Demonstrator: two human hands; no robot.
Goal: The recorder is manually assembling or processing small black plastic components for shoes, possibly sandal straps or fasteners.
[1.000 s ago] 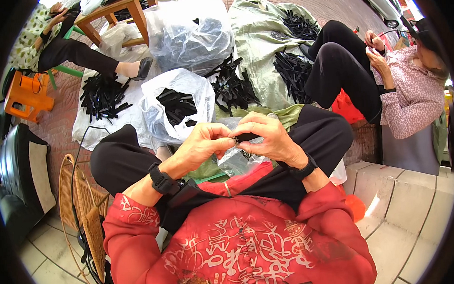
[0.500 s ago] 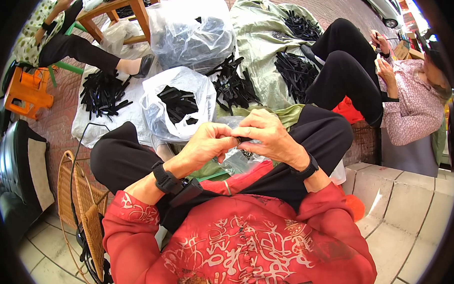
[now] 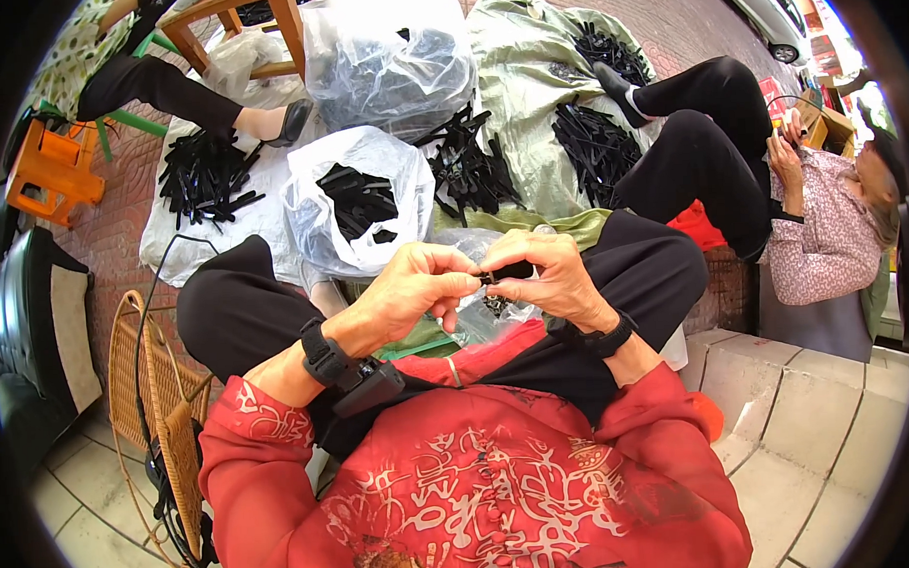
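Note:
Above my lap, my left hand (image 3: 424, 283) and my right hand (image 3: 544, 271) meet fingertip to fingertip. A small black piece (image 3: 515, 270) sits in the pinch of my right thumb and fingers. Its left end reaches my left thumb and forefinger, which are pinched at that end; the fingers cover much of it, so its exact kind is unclear. Below the hands, a clear plastic bag (image 3: 466, 327) with tiny dark and brassy bits lies over red cloth (image 3: 477, 361) on my lap.
Ahead, a white plastic bag (image 3: 307, 229) holds black strips, with heaps of strips (image 3: 206, 178) on the sheets around it. A larger clear bag (image 3: 387, 61) stands behind. One person (image 3: 822, 211) sits at right, another at upper left. A wicker chair (image 3: 158, 394) stands at left.
My right fingers have opened out a little, showing more of the black piece. The person at right has stretched a foot forward and lowered their hands slightly.

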